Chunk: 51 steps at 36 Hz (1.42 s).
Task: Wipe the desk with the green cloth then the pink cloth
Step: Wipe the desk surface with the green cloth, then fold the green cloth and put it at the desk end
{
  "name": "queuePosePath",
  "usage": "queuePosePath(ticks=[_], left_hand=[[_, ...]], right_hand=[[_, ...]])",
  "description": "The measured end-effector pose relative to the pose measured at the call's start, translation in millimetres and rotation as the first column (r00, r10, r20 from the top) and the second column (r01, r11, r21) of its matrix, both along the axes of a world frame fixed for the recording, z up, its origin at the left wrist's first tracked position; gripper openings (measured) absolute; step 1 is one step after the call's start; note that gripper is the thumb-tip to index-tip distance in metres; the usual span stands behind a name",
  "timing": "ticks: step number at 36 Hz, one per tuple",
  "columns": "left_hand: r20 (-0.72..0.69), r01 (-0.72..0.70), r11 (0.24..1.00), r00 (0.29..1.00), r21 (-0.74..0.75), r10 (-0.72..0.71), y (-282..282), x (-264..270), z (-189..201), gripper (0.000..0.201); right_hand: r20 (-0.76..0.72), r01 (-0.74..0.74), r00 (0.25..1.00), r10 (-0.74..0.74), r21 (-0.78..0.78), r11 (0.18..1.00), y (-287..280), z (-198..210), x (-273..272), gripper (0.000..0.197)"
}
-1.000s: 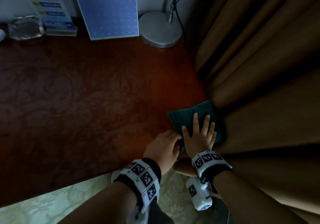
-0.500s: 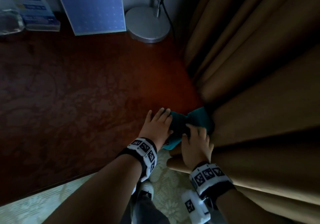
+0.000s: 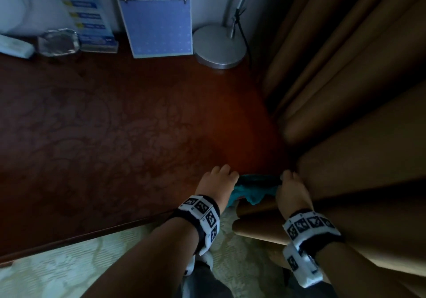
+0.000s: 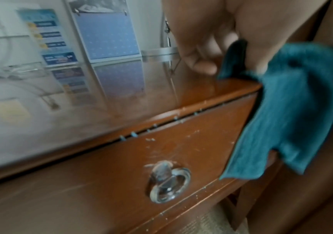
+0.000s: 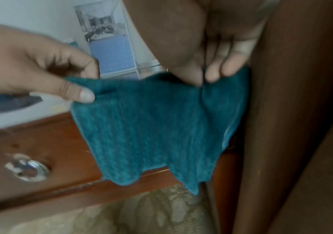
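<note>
The green cloth [image 3: 253, 190] [image 5: 157, 126] [image 4: 293, 110] hangs stretched between both hands at the near right corner of the dark red-brown desk [image 3: 115, 136]. My left hand [image 3: 219, 182] [image 5: 77, 88] pinches its left top corner. My right hand [image 3: 291, 187] [image 5: 211, 76] pinches its right top edge, close against the curtain. The cloth's lower part droops over the desk's front edge, in front of the drawer. No pink cloth is in view.
Brown curtain [image 3: 345, 113] folds crowd the desk's right side. A lamp base [image 3: 220, 46], a blue calendar [image 3: 159, 25], a leaflet stand [image 3: 92, 21] and a glass dish [image 3: 58, 43] line the back. The drawer [image 4: 141, 158] has a metal ring pull [image 4: 167, 182]. Pale carpet [image 3: 69, 270] lies below.
The right hand lay flat on the cloth on the desk; both hands then gathered it. Now they hold it up by its top edge, pulled toward the front edge.
</note>
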<state>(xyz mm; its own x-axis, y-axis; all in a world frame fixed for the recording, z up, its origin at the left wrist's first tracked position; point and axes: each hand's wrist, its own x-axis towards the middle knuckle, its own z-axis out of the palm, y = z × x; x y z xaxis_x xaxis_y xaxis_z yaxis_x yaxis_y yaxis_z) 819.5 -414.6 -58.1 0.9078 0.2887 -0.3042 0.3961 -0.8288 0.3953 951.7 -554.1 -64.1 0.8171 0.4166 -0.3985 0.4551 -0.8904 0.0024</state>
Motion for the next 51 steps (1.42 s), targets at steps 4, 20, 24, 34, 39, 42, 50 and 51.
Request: queuePosePath(ticks=[4, 20, 24, 34, 39, 42, 50, 51], left_hand=[[-0.039, -0.04, 0.999, 0.998, -0.026, 0.039, 4, -17, 12, 0.031], [-0.128, -0.262, 0.93, 0.963, -0.259, 0.236, 55, -186, 101, 0.013], [-0.089, -0.347, 0.901, 0.938, -0.259, 0.335, 74, -249, 118, 0.015], [0.081, -0.511, 0.845, 0.846, -0.155, 0.526, 116, -440, 164, 0.033], [0.224, -0.581, 0.798, 0.766, -0.158, 0.602, 136, -521, 183, 0.023], [0.264, -0.633, 0.755, 0.709, -0.169, 0.654, 150, -576, 193, 0.023], [0.409, -0.777, 0.613, 0.518, -0.142, 0.751, 179, -679, 224, 0.016], [0.429, -0.796, 0.591, 0.491, -0.132, 0.758, 183, -690, 227, 0.016]], right_hand=[[-0.052, -0.038, 0.998, 0.035, -0.065, 0.997, -6, 13, -17, 0.024], [-0.254, -0.561, 0.777, 0.576, 0.136, 0.817, 53, 111, -121, 0.012], [-0.247, -0.652, 0.705, 0.665, 0.141, 0.745, 85, 132, -166, 0.011], [-0.137, -0.784, 0.577, 0.805, 0.186, 0.593, 172, 168, -320, 0.013], [-0.069, -0.85, 0.482, 0.873, 0.205, 0.485, 216, 188, -392, 0.016], [-0.052, -0.879, 0.409, 0.911, 0.245, 0.408, 248, 202, -436, 0.019], [-0.083, -0.842, 0.354, 0.931, 0.404, 0.357, 327, 235, -517, 0.038], [-0.081, -0.844, 0.332, 0.94, 0.419, 0.334, 338, 239, -529, 0.039]])
